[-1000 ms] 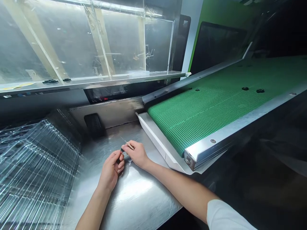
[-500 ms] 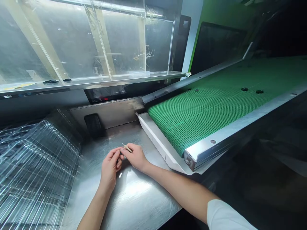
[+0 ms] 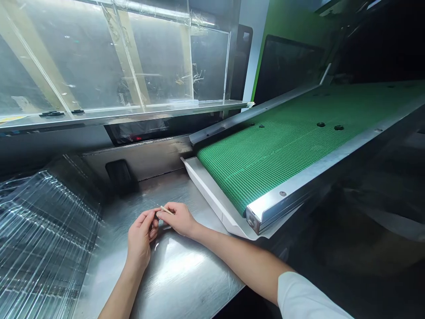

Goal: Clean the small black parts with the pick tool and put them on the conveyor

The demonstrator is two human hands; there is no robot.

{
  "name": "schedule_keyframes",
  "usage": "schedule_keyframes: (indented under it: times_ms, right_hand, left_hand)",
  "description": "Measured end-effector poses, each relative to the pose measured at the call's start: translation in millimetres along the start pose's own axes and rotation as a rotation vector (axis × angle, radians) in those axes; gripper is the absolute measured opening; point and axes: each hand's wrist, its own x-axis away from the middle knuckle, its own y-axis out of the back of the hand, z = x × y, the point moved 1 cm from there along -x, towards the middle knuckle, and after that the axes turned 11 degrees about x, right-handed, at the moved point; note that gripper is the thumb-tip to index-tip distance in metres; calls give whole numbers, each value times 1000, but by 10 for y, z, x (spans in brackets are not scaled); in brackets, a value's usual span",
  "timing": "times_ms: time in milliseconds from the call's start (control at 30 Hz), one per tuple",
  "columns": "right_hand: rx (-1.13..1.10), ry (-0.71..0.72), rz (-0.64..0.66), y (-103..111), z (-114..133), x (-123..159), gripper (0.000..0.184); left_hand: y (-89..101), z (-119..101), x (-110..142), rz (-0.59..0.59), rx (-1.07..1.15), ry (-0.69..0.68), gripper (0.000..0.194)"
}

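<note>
My left hand [image 3: 140, 234] is closed, its thumb and fingers pinching a small black part [image 3: 156, 216] that is mostly hidden. Close against it, my right hand [image 3: 179, 219] grips a thin tool with a pale beige handle [image 3: 166, 210] and a fine tip pointing up and left. The tip lies near the left fingertips; whether it touches the part I cannot tell. Both hands are held over a shiny metal table [image 3: 179, 270].
A green conveyor belt [image 3: 252, 155] slopes up to the right, carrying several small black parts [image 3: 320, 125]. A white tray edge [image 3: 212, 206] runs below its end. Stacked clear plastic trays [image 3: 46, 239] stand at left. More black pieces [image 3: 52, 114] lie on the ledge above.
The camera view has turned slightly right, so everything appears shifted left. Both hands stay together in nearly the same grip. The black parts on the belt have barely moved relative to it.
</note>
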Motion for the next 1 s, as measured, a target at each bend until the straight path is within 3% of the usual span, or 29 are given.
schedule_keyframes:
  times_ms: [167, 533, 1000]
  right_hand:
    - [-38, 33, -25, 23, 20, -3, 28]
    - [113, 194, -61, 97, 148, 79, 22]
    - [125, 171, -66, 98, 55, 31, 27]
  left_hand:
    - [5, -6, 20, 48, 49, 28, 64]
    - [-32, 13, 39, 129, 78, 79, 67]
    - [44, -25, 19, 190, 141, 102, 61]
